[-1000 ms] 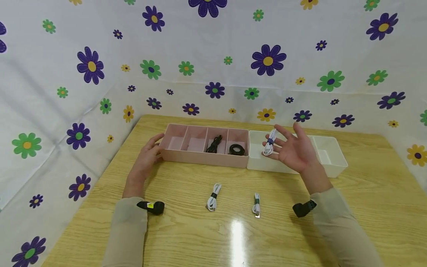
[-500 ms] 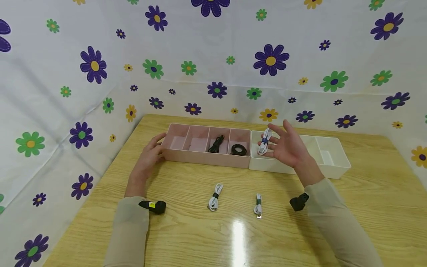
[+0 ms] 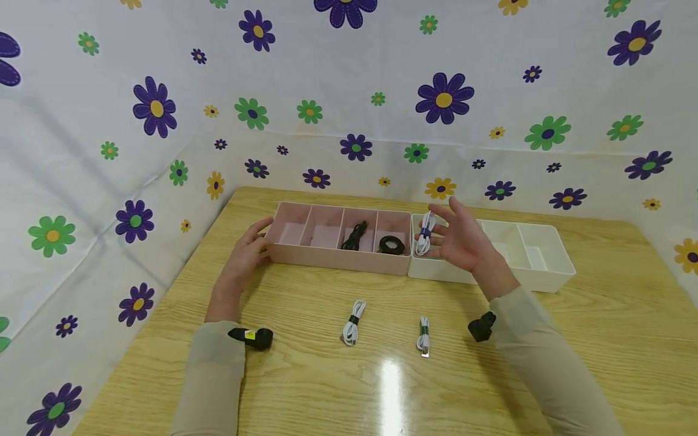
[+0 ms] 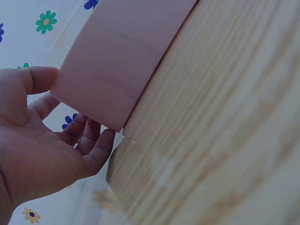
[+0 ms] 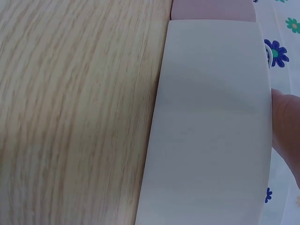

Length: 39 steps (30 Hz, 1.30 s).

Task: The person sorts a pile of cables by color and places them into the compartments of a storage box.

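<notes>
My right hand (image 3: 463, 241) holds a bundled white charging cable (image 3: 425, 234) with a blue tie by its fingers, above the leftmost compartment of the white divided box (image 3: 442, 270). In the right wrist view the box's front wall hides most of that hand; part of the hand (image 5: 287, 126) shows beyond the rim. My left hand (image 3: 243, 257) touches the left end of the pink divided box (image 3: 338, 257). Its thumb and fingers rest against the box's corner and end wall in the left wrist view. A black cable bundle (image 3: 354, 237) and a black coiled cable (image 3: 391, 245) lie in separate pink compartments.
Two more white cable bundles lie on the wooden table (image 3: 305, 375): one with a dark tie (image 3: 354, 323) and a smaller one with a green tie (image 3: 424, 335). The boxes stand end to end. A flowered cloth (image 3: 327, 72) hangs behind and at the left.
My right hand has moved left with the white cable, from the middle of the white box to over its leftmost compartment. My left hand stays at the pink box's end.
</notes>
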Motion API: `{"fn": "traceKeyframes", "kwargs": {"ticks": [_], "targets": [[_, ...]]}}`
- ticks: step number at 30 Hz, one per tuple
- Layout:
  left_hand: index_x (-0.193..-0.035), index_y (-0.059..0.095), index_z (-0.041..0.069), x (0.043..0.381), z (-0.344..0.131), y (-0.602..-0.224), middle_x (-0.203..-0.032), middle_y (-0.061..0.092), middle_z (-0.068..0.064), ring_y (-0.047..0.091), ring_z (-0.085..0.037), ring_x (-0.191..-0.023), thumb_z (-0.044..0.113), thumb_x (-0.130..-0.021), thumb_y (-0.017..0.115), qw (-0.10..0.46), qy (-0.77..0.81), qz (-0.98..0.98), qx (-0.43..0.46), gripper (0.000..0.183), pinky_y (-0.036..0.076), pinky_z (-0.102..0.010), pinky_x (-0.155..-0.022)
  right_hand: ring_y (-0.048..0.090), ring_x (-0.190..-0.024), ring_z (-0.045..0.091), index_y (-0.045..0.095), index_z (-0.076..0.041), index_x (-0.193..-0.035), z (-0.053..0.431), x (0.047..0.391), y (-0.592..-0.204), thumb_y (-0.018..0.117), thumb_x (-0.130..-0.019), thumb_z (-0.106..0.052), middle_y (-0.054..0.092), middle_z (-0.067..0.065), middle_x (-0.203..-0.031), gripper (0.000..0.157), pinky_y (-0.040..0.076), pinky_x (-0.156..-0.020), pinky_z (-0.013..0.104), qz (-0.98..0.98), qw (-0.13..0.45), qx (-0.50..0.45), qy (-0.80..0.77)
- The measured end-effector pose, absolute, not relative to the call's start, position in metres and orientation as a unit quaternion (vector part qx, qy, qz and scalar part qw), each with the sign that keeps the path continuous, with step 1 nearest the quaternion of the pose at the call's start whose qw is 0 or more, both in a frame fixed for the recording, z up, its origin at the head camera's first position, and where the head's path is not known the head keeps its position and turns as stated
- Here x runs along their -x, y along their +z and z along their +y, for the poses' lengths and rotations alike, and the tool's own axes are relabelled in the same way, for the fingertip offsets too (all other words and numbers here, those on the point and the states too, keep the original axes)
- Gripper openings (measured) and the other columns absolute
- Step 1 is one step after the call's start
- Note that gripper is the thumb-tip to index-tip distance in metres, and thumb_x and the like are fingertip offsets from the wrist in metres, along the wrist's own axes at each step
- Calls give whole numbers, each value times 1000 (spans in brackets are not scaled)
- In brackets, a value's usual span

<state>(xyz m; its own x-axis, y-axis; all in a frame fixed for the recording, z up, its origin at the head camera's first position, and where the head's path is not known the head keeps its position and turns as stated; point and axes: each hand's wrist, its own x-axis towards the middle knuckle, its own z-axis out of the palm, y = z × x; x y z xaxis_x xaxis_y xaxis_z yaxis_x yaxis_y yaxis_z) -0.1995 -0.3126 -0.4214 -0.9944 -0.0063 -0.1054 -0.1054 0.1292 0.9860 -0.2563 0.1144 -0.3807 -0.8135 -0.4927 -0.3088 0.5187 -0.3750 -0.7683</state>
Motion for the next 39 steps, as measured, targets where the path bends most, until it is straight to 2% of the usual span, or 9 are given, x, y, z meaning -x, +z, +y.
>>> {"fn": "traceKeyframes", "kwargs": {"ticks": [13,23,31,39], "targets": [[-159,25,17,200,-314,-421,-157,29,-17,35,-28,-135,11,-104,33,35,662,747,34,56,41,-30,-92,12,-148,39,7,-26,-161,107,261,-381,38,-98,-64,3,14,-164,80,22,-113,63,482,315,-13,-818],[-159,25,16,202,-313,-422,-157,28,-20,36,-32,-136,8,-102,34,36,662,747,48,58,42,-30,-94,8,-149,41,4,-25,-161,105,263,-385,35,-99,-65,-2,15,-165,80,19,-114,63,500,315,-7,-807],[-159,25,14,201,-311,-423,-155,30,-22,37,-32,-134,7,-102,33,32,668,742,44,57,44,-26,-89,13,-147,41,8,-21,-161,103,266,-389,35,-99,-64,5,16,-164,80,20,-113,64,508,312,-14,-803],[-159,25,16,201,-313,-422,-157,28,-20,36,-32,-136,8,-103,32,36,668,742,45,57,42,-27,-91,16,-147,41,9,-20,-161,101,267,-389,36,-98,-65,7,16,-164,81,23,-113,63,522,313,-16,-793]]}}
